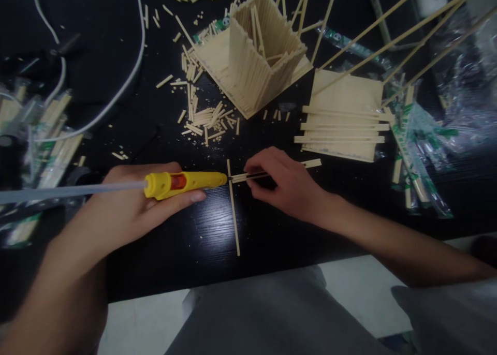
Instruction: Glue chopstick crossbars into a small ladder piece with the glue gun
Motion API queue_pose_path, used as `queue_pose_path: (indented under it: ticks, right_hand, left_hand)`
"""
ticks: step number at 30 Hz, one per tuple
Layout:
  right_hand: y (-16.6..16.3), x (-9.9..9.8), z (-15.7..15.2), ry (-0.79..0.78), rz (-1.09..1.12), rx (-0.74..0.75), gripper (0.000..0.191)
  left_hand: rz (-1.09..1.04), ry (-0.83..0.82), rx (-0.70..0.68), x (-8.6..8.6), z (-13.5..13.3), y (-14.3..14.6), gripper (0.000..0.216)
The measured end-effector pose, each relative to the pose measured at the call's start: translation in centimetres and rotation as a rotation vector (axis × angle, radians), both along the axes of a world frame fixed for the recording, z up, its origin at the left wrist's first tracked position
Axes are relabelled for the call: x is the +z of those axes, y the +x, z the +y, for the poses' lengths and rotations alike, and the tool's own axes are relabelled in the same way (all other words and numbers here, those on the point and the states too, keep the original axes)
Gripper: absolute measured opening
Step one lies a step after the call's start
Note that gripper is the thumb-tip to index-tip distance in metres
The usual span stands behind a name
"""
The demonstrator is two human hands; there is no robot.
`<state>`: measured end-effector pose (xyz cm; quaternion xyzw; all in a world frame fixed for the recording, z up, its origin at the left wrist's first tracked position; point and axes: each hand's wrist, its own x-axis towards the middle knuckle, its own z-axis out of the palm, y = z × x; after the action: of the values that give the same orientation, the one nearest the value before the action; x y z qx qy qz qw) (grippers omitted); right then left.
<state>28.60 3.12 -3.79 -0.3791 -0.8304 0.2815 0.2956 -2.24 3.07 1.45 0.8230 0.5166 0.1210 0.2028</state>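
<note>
My left hand (143, 194) is wrapped round a yellow hot glue gun (194, 179), which has a clear glue stick (77, 190) sticking out of its back. The nozzle meets the end of some joined chopsticks (312, 163). Pinched in the fingers of my right hand (285, 181), these chopsticks lie crosswise to a single thin stick (234, 215) on the black table. My right palm covers their middle. Whether their tip touches the single stick, I cannot tell.
Beyond my hands stands a box of upright sticks (252, 49) on a flat stick base. Cut stick pieces (205, 118) lie scattered beside it. At right is a stick panel (345, 91) near wrapped chopsticks (411, 153). A white cable (135, 65) curves at left.
</note>
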Motion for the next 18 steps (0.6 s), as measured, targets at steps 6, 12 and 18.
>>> queue_pose_path:
  ticks: [6, 12, 18]
  right_hand:
    - [0.0, 0.0, 0.0, -0.004, -0.001, -0.001, 0.021]
    - [0.0, 0.0, 0.0, 0.016, 0.008, 0.001, 0.022]
    - [0.0, -0.1, 0.0, 0.007, -0.01, 0.004, 0.024]
  left_hand:
    - [-0.028, -0.025, 0.025, -0.1, 0.1, 0.1, 0.061]
    - [-0.055, -0.024, -0.022, -0.3, 0.0, 0.5, 0.053]
    - [-0.105, -0.051, -0.01, -0.4, -0.2, 1.1, 0.049]
